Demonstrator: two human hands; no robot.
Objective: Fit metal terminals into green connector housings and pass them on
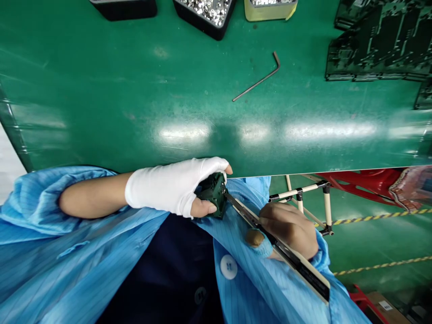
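Note:
My left hand (178,186), in a white glove that leaves the fingertips bare, grips a small dark green plastic housing (216,195) in front of my body, just off the table's near edge. The thumb presses on its near side, and the palm hides part of it. My right hand (286,229) is closed around a long slim tool (300,263) with a narrow metal front and a cream-and-black handle; its exact kind is unclear. The tool's tip meets the right face of the housing, near small metal parts. A blue cover wraps my right thumb.
On the green table (118,103) lies an L-shaped hex key (258,83). A black bin (216,29) of small metal parts and a yellow bin (270,12) stand at the back. Dark green housings (378,49) are grouped at right. A pipe frame (327,207) and red stool (364,184) stand beyond the edge.

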